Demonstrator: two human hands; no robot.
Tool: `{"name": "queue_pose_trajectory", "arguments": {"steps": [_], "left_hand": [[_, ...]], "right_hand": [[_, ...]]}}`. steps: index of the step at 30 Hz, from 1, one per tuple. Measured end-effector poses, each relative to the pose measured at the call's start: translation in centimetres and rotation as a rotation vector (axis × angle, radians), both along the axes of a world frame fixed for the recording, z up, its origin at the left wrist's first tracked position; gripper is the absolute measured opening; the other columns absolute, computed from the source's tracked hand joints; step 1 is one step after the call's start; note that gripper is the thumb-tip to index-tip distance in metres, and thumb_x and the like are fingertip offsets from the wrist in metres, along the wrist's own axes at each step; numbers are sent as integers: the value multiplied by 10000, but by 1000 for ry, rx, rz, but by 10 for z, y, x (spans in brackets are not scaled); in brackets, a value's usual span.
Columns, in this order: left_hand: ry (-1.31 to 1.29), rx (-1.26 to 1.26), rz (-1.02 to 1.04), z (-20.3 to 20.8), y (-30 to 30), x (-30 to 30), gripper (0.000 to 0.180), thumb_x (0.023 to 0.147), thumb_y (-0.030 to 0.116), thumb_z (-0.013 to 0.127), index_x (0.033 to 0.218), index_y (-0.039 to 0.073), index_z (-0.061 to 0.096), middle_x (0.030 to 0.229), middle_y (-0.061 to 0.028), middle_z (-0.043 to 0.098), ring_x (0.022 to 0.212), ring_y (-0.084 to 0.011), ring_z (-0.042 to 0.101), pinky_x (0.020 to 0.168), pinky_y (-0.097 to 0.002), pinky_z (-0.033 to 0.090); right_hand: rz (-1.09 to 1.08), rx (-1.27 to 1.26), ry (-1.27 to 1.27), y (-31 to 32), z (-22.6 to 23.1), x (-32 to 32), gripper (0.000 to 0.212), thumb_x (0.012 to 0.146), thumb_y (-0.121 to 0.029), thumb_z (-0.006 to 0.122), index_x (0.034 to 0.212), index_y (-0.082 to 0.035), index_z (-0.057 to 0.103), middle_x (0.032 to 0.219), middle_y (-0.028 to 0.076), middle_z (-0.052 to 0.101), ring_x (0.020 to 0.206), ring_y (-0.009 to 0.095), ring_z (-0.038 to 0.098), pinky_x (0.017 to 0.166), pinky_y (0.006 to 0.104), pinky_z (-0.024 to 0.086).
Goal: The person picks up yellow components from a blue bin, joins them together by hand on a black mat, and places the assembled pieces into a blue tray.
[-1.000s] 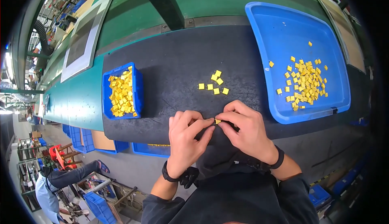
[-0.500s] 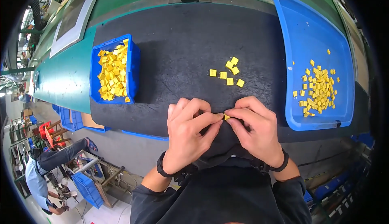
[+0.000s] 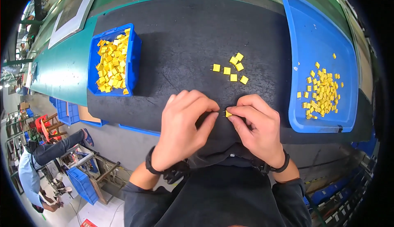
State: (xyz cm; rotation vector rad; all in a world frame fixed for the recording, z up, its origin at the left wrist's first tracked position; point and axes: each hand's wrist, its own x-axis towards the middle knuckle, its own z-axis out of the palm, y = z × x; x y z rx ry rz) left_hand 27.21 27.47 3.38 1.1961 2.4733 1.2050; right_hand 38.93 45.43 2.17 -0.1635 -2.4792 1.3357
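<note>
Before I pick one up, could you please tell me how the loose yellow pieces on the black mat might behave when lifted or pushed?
The loose yellow pieces are probably light, since the right hand pinches a similar small piece. Their flat, boxy sides suggest sliding rather than rolling. The thin leads showing on some may bend if pressed.

Right of the co-worker [image 3: 28, 171] is a blue crate [image 3: 83, 184]; above, a stool [image 3: 48, 128], then farther up a framed panel [image 3: 75, 13].

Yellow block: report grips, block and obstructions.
Right grip pinching the block. Left grip beside it, not touching. Loose blocks farther out, not in the way.
</note>
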Motion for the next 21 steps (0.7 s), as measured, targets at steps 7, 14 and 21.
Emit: {"name": "queue_pose_trajectory", "arguments": {"steps": [7, 14, 21], "left_hand": [[-462, -386, -207, 30, 26, -46, 131, 867, 74, 821, 883, 8, 709, 680, -85, 690, 534, -210, 657, 519, -370, 470], [-714, -489, -193, 32, 35, -54, 202, 915, 110, 806, 835, -19, 673, 612, -115, 686, 467, -199, 674, 473, -360, 492], [-198, -401, -301, 22, 28, -63, 350, 813, 236, 935, 770, 40, 649, 630, -124, 682, 581, -297, 715, 576, -419, 528]], "right_hand": [[-19, -20, 16, -3, -6, 1, 220, 829, 106, 831, 1026, 12, 797, 999, 57, 696, 594, 74, 487, 538, 261, 402], [5, -20, 24, -2, -6, 1, 203, 849, 106, 816, 1028, 12, 798, 997, 46, 697, 595, 66, 474, 546, 249, 394], [18, -22, 9, -1, -5, 1, 200, 856, 106, 813, 1031, 9, 801, 998, 40, 693, 607, 59, 471, 554, 239, 390]]}}
